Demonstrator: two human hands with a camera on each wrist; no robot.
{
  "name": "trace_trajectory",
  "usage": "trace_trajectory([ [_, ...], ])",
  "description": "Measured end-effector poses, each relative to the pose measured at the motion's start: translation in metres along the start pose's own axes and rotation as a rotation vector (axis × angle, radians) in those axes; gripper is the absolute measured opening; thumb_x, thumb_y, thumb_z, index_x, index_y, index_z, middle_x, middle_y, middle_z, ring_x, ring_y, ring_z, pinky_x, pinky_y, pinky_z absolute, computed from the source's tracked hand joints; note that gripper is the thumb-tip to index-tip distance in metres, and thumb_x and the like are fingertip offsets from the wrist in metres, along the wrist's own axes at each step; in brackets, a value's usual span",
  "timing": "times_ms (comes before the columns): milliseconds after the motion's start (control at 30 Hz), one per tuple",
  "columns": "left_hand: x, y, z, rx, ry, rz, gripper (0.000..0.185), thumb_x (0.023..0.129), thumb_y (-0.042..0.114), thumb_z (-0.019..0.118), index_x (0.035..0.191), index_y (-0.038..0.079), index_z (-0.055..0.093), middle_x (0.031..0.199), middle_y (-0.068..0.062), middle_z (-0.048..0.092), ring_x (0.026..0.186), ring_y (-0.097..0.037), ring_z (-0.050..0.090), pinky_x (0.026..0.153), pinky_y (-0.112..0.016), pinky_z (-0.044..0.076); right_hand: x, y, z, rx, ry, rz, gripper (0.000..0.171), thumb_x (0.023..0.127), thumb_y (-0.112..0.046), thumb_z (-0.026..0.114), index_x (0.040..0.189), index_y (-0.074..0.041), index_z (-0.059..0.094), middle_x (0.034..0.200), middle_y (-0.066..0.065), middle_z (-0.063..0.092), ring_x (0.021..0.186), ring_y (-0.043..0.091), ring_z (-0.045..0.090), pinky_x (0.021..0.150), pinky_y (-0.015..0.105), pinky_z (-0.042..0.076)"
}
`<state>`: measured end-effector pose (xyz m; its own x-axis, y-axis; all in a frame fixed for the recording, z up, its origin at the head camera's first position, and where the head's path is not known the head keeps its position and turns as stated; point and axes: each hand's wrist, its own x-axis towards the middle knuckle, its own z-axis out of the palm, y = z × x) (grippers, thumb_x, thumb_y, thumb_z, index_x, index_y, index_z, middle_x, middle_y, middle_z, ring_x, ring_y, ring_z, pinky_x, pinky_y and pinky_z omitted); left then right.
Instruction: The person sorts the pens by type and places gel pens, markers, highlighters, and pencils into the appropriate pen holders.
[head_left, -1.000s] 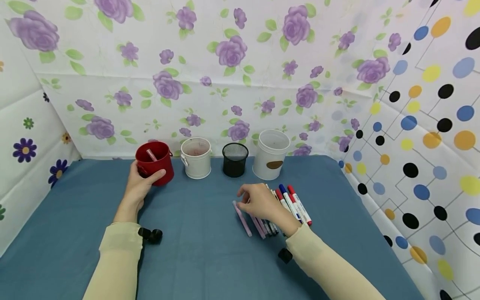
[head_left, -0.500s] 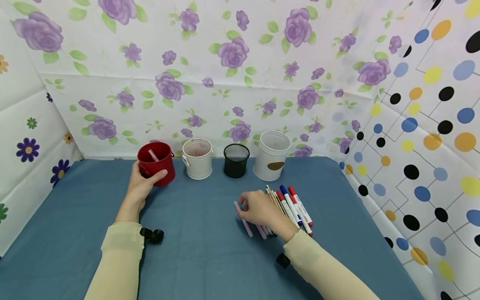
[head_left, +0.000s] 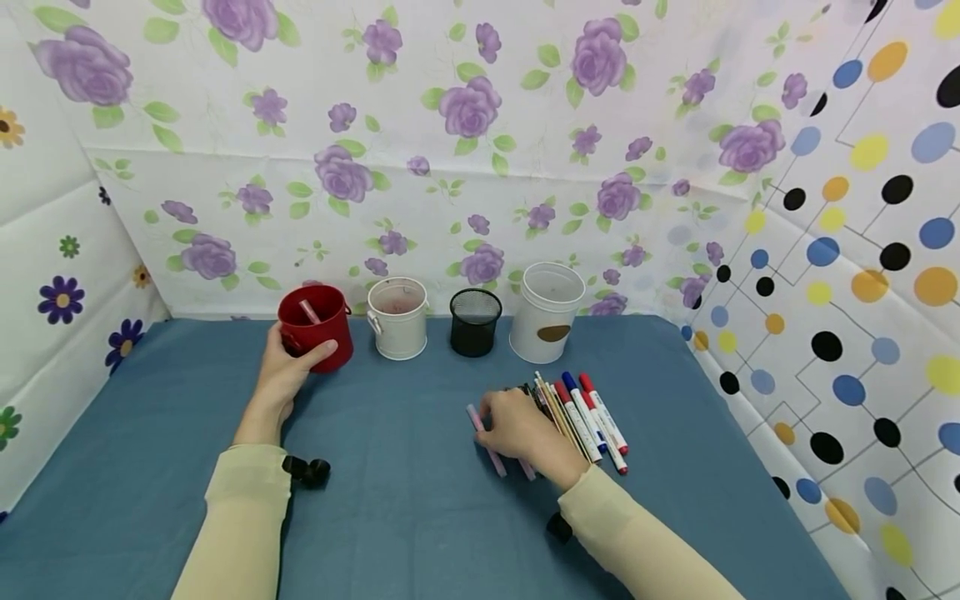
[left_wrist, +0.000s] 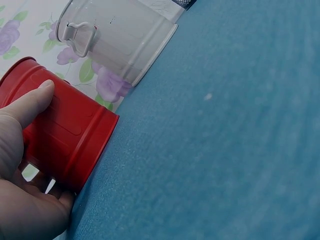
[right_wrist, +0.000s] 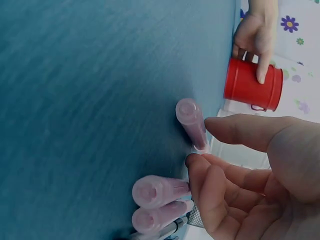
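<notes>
Head view first. We note the right hand (head_left: 521, 429) has settled lower onto the near-left end of the pen row than a second ago, its curled fingers now closing about the outermost pink pen (head_left: 486, 440); we judge a pick-up is beginning. The left hand (head_left: 283, 375) is unchanged, wrapped round the red bucket (head_left: 317, 327) at the far left, with a pink pen already standing inside. Right of it stand the white bucket (head_left: 398, 317), black mesh cup (head_left: 474, 321) and white canister (head_left: 547, 310). The markers (head_left: 592, 412) lie right of the hand. Open blue table (head_left: 405, 517) lies between the hands; the dotted wall crowds the right edge.

Left wrist view: thumb (left_wrist: 30, 102) laid over the bucket wall, fingers below it, a firm hold.

Right wrist view: fingertips (right_wrist: 197, 165) and thumb narrow about the pen's barrel, whether pinched yet we cannot tell; two more pink pens (right_wrist: 155, 202) lie just beside.
</notes>
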<state>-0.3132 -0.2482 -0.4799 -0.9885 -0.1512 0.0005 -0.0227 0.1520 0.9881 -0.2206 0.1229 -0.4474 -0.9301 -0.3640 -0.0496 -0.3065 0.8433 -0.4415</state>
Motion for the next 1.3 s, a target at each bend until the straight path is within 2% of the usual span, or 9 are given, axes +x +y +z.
trace_trajectory([
  [100,0.000,0.000,0.000,-0.002,-0.003,-0.007,0.108,0.096,0.036,0.081,0.171,0.018,0.005,0.175,-0.012,0.018,0.157,-0.034,0.023,0.125,-0.056,0.033,0.000,-0.005,0.000,-0.007,-0.014,0.025,0.017,0.091,-0.017,0.085,0.101,-0.007,0.076,0.080,0.002,0.065,0.067,0.013,0.060,0.060,0.030,0.054],
  [367,0.003,-0.001,0.000,-0.010,-0.015,-0.014,0.106,0.098,0.030,0.078,0.172,0.019,0.002,0.176,-0.012,0.015,0.159,-0.036,0.020,0.127,-0.057,0.030,0.001,-0.018,0.002,-0.071,-0.037,0.014,0.010,0.089,-0.012,0.085,0.093,-0.007,0.077,0.076,0.001,0.065,0.064,0.012,0.059,0.056,0.027,0.053],
  [733,-0.001,0.001,0.000,-0.003,-0.010,-0.001,0.109,0.096,0.038,0.081,0.171,0.017,0.005,0.175,-0.012,0.018,0.157,-0.036,0.022,0.125,-0.058,0.033,0.004,-0.023,0.002,-0.096,-0.055,0.005,0.012,0.087,-0.011,0.087,0.088,-0.010,0.075,0.075,-0.002,0.062,0.066,0.013,0.056,0.058,0.027,0.051],
  [967,0.000,0.000,0.000,-0.001,-0.007,0.001,0.110,0.095,0.038,0.082,0.171,0.017,0.005,0.175,-0.012,0.019,0.157,-0.036,0.023,0.125,-0.058,0.033,0.007,-0.019,0.000,-0.013,-0.086,-0.030,0.014,0.089,-0.013,0.084,0.083,-0.014,0.073,0.072,-0.004,0.061,0.065,0.011,0.056,0.059,0.026,0.048],
  [1300,0.001,-0.002,-0.001,-0.003,-0.004,0.001,0.110,0.095,0.039,0.082,0.171,0.019,0.005,0.175,-0.011,0.019,0.157,-0.035,0.023,0.125,-0.058,0.034,0.017,-0.023,-0.005,0.162,-0.026,-0.136,0.005,0.092,-0.010,0.081,0.090,-0.010,0.076,0.075,-0.005,0.070,0.061,0.006,0.062,0.058,0.024,0.053],
])
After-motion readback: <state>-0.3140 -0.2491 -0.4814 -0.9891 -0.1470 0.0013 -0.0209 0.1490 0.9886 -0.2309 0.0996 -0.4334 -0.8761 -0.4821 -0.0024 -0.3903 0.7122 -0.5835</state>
